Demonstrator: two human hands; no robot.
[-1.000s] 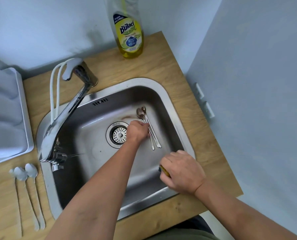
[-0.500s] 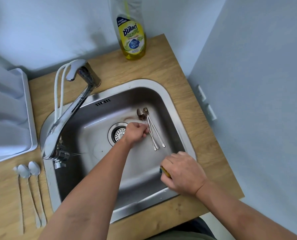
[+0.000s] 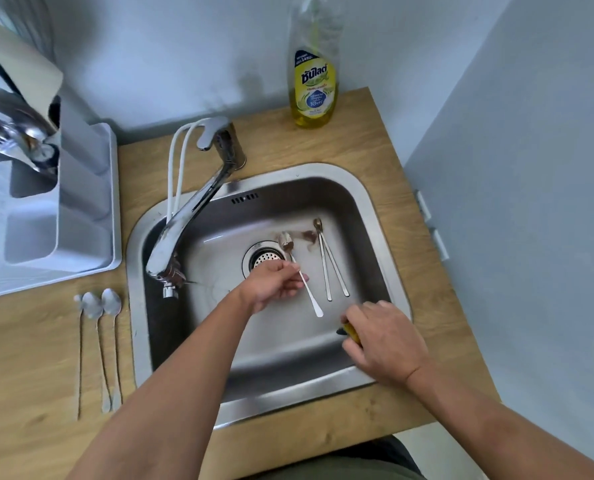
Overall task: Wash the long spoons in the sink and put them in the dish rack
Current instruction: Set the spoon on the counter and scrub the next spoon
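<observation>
Wooden countertop (image 3: 340, 154) surrounded a stainless sink (image 3: 389, 216) set against a pale blue-grey wall.

Nearest the camera, the right hand (image 3: 387, 344) hung over the sink's front right corner with its fingers curled round a yellow and dark sponge (image 3: 350, 332), only an edge of which showed. Beyond it and to its left, the left hand (image 3: 276, 282) pinched 1 held spoon (image 3: 309, 294) by the middle of the handle. That spoon's long axis ran diagonally: the handle tip pointed toward the right hand and lay near the sponge, while the soiled bowl pointed away, just beside the drain (image 3: 263, 257). On this evidence the right hand was the nearer to the free handle end, and a scrub would call for the sponge to travel up and left along that axis toward the bowl.

Farther in, 2 spoons (image 3: 330, 268) lay on the sink floor, bowls toward the back wall by a brown smear, handles fanning toward the front; they were near but apart from the held spoon.

On the counter left of the sink, 3 counter spoons (image 3: 103, 341) lay lengthwise, bowls away. The tap (image 3: 198, 213) angled over the basin; no water flow could be made out. The dish rack (image 3: 81, 202) stood at far left, well apart from both hands, and the detergent bottle (image 3: 313, 88) stood at the back.
</observation>
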